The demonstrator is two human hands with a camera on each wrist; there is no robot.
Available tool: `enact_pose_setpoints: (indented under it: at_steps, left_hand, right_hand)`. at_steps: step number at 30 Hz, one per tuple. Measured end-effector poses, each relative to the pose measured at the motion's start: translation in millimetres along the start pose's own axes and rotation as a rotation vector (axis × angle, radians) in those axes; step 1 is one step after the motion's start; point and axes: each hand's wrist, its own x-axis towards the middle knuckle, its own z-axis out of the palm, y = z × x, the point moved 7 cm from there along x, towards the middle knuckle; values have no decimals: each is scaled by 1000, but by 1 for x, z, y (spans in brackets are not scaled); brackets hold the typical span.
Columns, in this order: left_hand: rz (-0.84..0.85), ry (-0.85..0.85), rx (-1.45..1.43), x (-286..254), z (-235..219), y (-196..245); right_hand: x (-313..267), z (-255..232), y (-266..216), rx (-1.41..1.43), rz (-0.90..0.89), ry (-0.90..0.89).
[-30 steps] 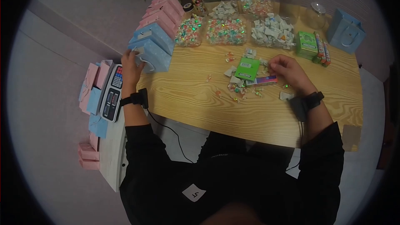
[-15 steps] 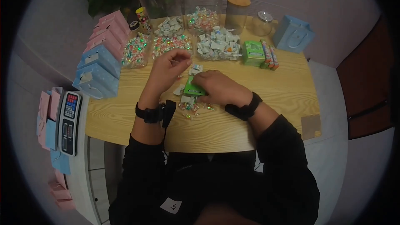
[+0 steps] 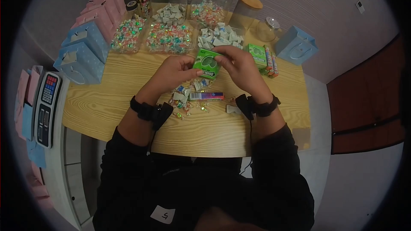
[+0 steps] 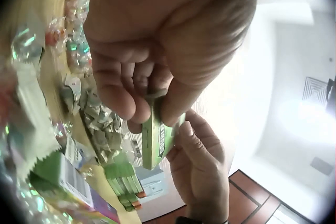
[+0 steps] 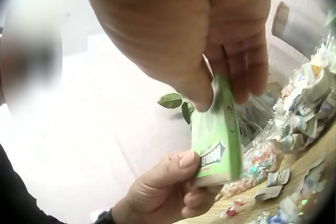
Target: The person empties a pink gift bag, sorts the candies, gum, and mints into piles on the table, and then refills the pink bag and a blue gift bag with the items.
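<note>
Both hands hold a small green box (image 3: 207,63), printed like a pack of mint gum, above the table. My left hand (image 3: 174,75) pinches its lower left corner, thumb on the front face. At the upper right, my right hand (image 3: 240,65) grips it between thumb and fingers. The right wrist view shows the box (image 5: 215,145) tilted, its narrow side facing the camera. Below it on the wood lie loose wrapped candies (image 3: 179,97) and a purple-and-pink packet (image 3: 212,96) with a barcode.
Clear bins of wrapped candies (image 3: 169,38) line the back. Pink bags (image 3: 100,15) and blue gift bags (image 3: 79,62) stand at left, another blue bag (image 3: 297,46) at right. Green boxes (image 3: 257,55) and a wooden-lidded jar (image 3: 247,10) stand nearby. A scale (image 3: 46,111) sits left of the table (image 3: 124,115).
My left hand has come from the blue bag at left to the middle. My right hand has picked the green box off the candy pile, and both hands now hold it raised.
</note>
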Motion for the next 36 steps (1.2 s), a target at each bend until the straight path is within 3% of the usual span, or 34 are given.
enact_pose_setpoints:
  at_steps: [1, 3, 6, 10, 12, 13, 17, 18, 20, 24, 26, 36]
  left_hand:
    - [-77, -28, 4, 0, 3, -5]
    - [-84, 36, -99, -2, 6, -4]
    - [-82, 79, -238, -2, 9, -3]
    - [-92, 33, -255, -5, 22, 1]
    - [-86, -5, -240, -4, 22, 1]
    - [-36, 54, -234, -5, 17, 10]
    - [26, 137, -197, -3, -6, 6]
    - [12, 179, -188, -3, -11, 4]
    - [14, 183, -195, -3, -15, 3]
    - [16, 207, -178, -6, -21, 7]
    - [12, 228, -201, -7, -24, 9]
    - [-22, 205, -167, -6, -27, 1]
  right_hand:
    - [0, 0, -3, -7, -1, -12]
    - [-4, -4, -29, -294, -284, 58]
    - [-14, 7, -55, -480, -424, -2]
    - [-18, 8, -58, -532, -433, -16]
    - [-13, -14, -55, -540, -426, 9]
    - [-10, -32, -53, -580, -434, 50]
    - [-10, -109, 14, -643, -53, 135]
    - [-12, -118, 25, -651, -58, 132]
    - [-11, -127, 54, -675, 65, 62]
    - [-7, -118, 81, -596, 107, -32]
    - [-8, -113, 93, -533, 256, -73]
    - [-7, -108, 104, -557, 288, -104]
